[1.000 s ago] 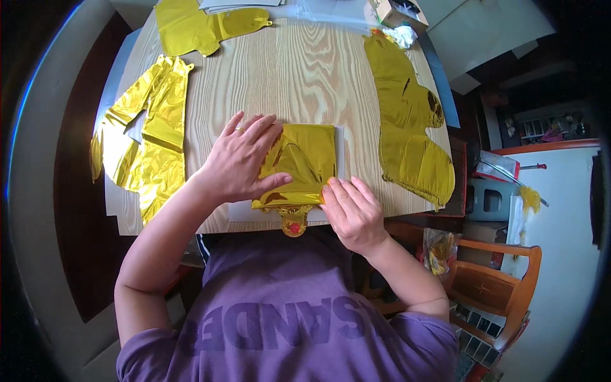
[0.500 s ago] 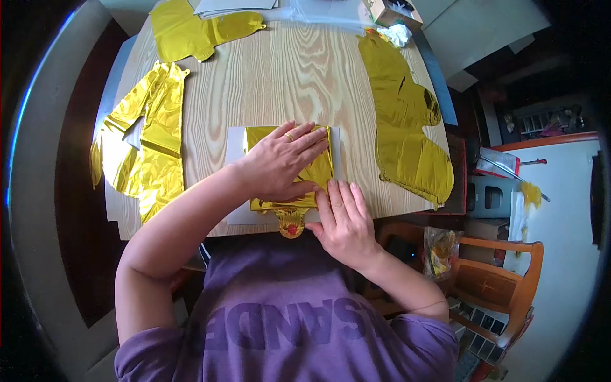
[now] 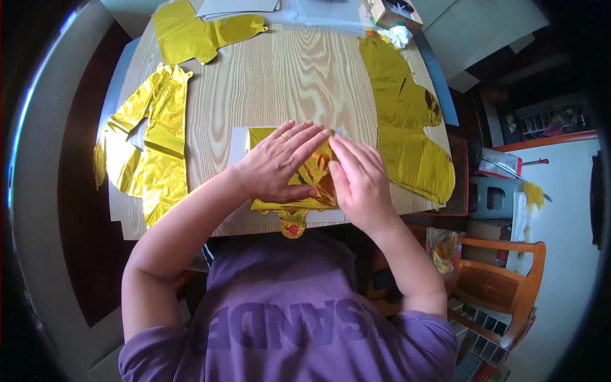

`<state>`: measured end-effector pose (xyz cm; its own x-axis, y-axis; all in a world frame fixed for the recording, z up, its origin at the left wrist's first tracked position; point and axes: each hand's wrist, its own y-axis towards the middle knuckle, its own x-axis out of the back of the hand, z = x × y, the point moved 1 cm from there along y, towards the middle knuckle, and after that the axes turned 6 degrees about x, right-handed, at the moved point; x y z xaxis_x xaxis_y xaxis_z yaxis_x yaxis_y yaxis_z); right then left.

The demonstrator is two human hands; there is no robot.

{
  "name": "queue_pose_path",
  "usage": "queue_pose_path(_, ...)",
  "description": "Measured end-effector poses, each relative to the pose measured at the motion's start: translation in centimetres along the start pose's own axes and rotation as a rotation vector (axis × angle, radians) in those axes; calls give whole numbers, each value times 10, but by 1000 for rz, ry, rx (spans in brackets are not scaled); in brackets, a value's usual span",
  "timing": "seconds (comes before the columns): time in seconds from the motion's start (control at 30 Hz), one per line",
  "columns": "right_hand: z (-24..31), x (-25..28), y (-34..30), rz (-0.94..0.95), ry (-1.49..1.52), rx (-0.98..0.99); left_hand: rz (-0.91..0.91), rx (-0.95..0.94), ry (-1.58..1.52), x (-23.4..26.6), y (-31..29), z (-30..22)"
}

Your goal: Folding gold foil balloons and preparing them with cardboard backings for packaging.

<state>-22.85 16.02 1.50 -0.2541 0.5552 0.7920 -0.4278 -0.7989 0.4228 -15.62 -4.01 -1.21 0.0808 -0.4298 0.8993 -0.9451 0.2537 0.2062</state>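
Note:
A flat gold foil balloon (image 3: 316, 169), folded into a rough rectangle, lies on a pale grey card (image 3: 238, 143) at the table's near edge. Its tail tab (image 3: 293, 224), marked with red, hangs toward me. My left hand (image 3: 283, 159) is spread flat over the foil, palm down, hiding its middle. At the foil's right edge, my right hand (image 3: 363, 175) has its fingers stretched to the upper right corner, close to the left fingertips. Its thumb stands apart, lower on the same edge, and I see nothing held between them.
More flat gold foil balloons lie at the left (image 3: 162, 137), the far left (image 3: 181, 35) and the right (image 3: 407, 121) of the wooden table (image 3: 273, 76). At the back are grey sheets (image 3: 238, 6), clear plastic (image 3: 324, 13) and a small box (image 3: 389, 13). A wooden chair (image 3: 496, 274) stands at the right.
My right hand has moved up and away from me, from the foil's lower right corner to its upper right, and turned onto its side. My left hand stays pressed on the foil.

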Motion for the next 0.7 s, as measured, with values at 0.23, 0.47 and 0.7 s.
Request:
queue_pose_path(0.23,-6,-48,7,195,-230,-65,-147,304,-168,35,-23,17)
queue_pose_path(0.47,-4,-49,5,278,-227,-97,-37,731,-491,65,-38,55)
queue_pose_path(0.7,-3,-51,6,357,-247,-133,78,811,-577,67,-31,61)
